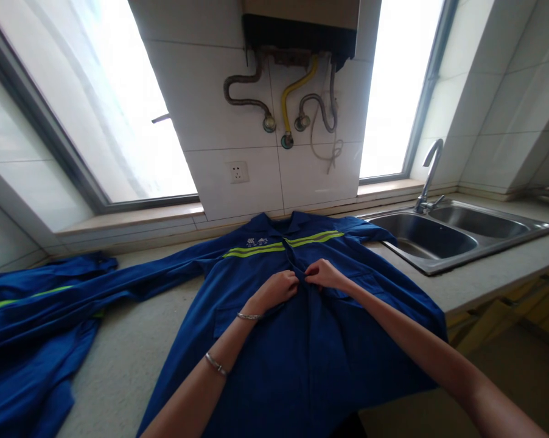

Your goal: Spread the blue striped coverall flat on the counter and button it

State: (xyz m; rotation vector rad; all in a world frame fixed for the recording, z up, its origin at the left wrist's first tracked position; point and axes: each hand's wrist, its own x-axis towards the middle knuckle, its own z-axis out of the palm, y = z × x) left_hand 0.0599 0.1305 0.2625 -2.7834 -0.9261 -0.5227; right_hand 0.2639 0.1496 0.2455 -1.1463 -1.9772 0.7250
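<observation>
A blue work jacket with yellow-green stripes across the chest lies spread on the counter, its collar toward the wall and its lower part hanging at the front edge. My left hand is closed on the front placket from the left side. Just right of it, my right hand pinches the same placket between its fingertips. The cloth is lifted slightly between the two hands. Whether a button or other fastener sits under my fingers cannot be made out.
A second blue garment lies at the left on the pale counter, under the jacket's stretched sleeve. At the right is a double steel sink with a faucet. A water heater with hoses hangs above a wall socket.
</observation>
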